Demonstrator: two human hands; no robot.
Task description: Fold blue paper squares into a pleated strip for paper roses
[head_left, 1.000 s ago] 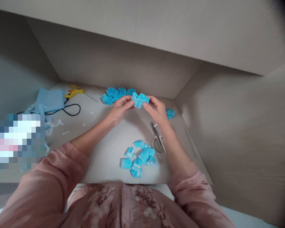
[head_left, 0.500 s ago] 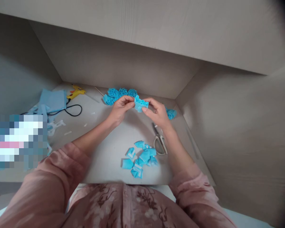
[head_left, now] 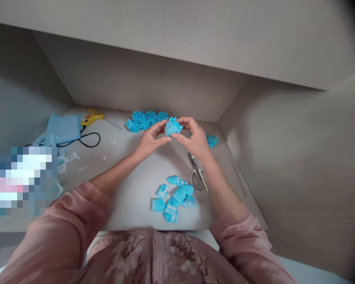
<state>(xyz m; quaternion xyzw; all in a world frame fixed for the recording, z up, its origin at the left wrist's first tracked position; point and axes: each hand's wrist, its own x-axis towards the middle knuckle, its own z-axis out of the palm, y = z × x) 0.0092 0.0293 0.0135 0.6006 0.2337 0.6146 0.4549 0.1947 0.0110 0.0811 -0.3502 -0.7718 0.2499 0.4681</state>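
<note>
A blue folded flower [head_left: 173,127], its petals layered like a rose, is held up above the table between both hands. My right hand [head_left: 193,136] grips it from the right, thumb at its base and fingers behind it. From the other side, my left hand [head_left: 154,138] supports it with fingers curled behind; the left thumb lies just under its lower left edge. Nearer to me on the table is a loose pile of blue folded petals [head_left: 180,194], some with white strips on them. Scissors [head_left: 197,173] lie beside the pile, partly behind my right forearm.
Finished blue flowers [head_left: 144,118] stand in a cluster at the back, and another blue flower [head_left: 212,141] lies right. A yellow glue gun [head_left: 92,117] with black cord sits back left, beside stacked blue sheets [head_left: 64,128] and white scraps [head_left: 68,157]. Panels enclose the table.
The flower has turned in my hands, with its petals now pointing more upward. My left thumb has moved off its front to below it. The pile and scissors stay put.
</note>
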